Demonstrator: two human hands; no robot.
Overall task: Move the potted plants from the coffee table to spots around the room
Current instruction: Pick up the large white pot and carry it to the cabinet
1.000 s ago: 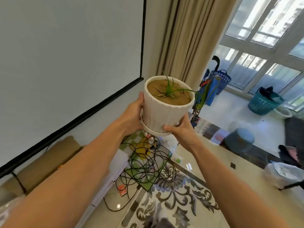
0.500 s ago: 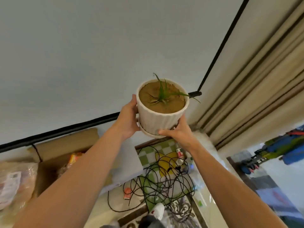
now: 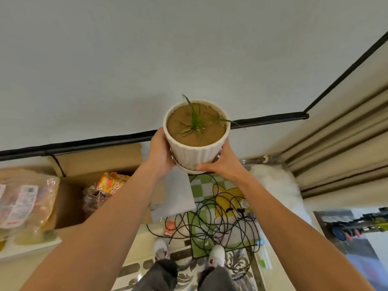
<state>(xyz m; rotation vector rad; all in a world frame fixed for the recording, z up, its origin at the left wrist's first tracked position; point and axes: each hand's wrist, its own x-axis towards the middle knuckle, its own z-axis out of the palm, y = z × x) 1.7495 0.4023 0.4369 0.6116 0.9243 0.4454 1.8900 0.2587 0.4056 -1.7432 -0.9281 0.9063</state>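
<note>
Left hand (image 3: 160, 153) wrapped round the left side of the white pot (image 3: 194, 152), thumb up near the rim; right hand (image 3: 223, 164) closed on the lower right, thumb across the saucer (image 3: 190, 169) edge. Both arms out straight, pot held in the air at frame centre, upright, clear of everything below

Pot: glossy white, vertical ribs, tapers toward the base, sits in a matching shallow saucer. Filled near the rim with dry, cracked brown soil (image 3: 196, 128). Plant (image 3: 196, 120) is a few thin green blades, one arcing out past the right rim (sparse, more soil than plant)

Behind it, upper half of frame: matte pale projector screen (image 3: 168, 49) with a black bottom bar (image 3: 88, 142) running left to right. Beige pleated curtains (image 3: 344, 131) at right

Below: open cardboard box (image 3: 98, 158) at left centre with orange snack packets (image 3: 111, 182) inside; crinkly clear plastic bag (image 3: 23, 204) at far left. Under the pot, a green-and-white checked mat (image 3: 206, 186) with a yellow cartoon dog, a loose tangle of black cable (image 3: 212, 221) lying over it. White fluffy cushion (image 3: 279, 190) just right of the mat. Floor is glossy pale tile with an ornate grey pattern at bottom centre; white trainers (image 3: 217, 254) and dark trouser legs visible there
</note>
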